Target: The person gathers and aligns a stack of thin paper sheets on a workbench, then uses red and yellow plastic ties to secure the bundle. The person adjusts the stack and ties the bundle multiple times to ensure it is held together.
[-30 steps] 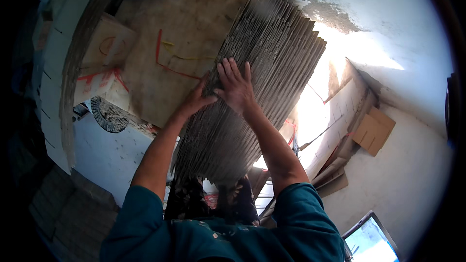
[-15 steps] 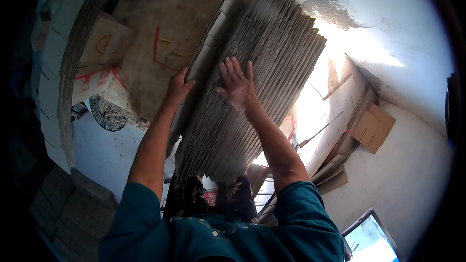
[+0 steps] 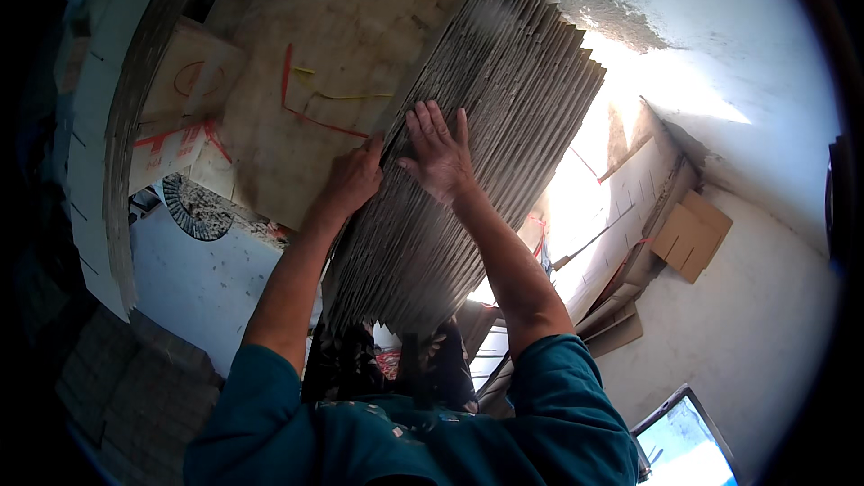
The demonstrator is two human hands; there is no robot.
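A thick row of flat cardboard sheets (image 3: 513, 117) stands on edge in front of me, slanting from upper right to lower left. My right hand (image 3: 438, 153) lies flat on the upper edges, fingers stretched out and thumb apart. At the row's left side my left hand (image 3: 355, 178) is closed on the outermost cardboard, thumb toward the row. Part of its grip is hidden behind the hand. The outer sheets sit tight against the others.
A brown board surface (image 3: 351, 22) spreads beyond the row, with a red strap (image 3: 286, 81) and a yellow strap (image 3: 355, 96) on it. A carton (image 3: 196, 72) and more stacked cardboard (image 3: 121, 162) stand left. A round ribbed object (image 3: 191, 209) lies below. Cardboard pieces (image 3: 693, 234) lean near the right wall.
My left hand has moved right, bringing a tilted outer section of cardboard against the row. The gap between them has closed. My right hand has stayed nearly in place.
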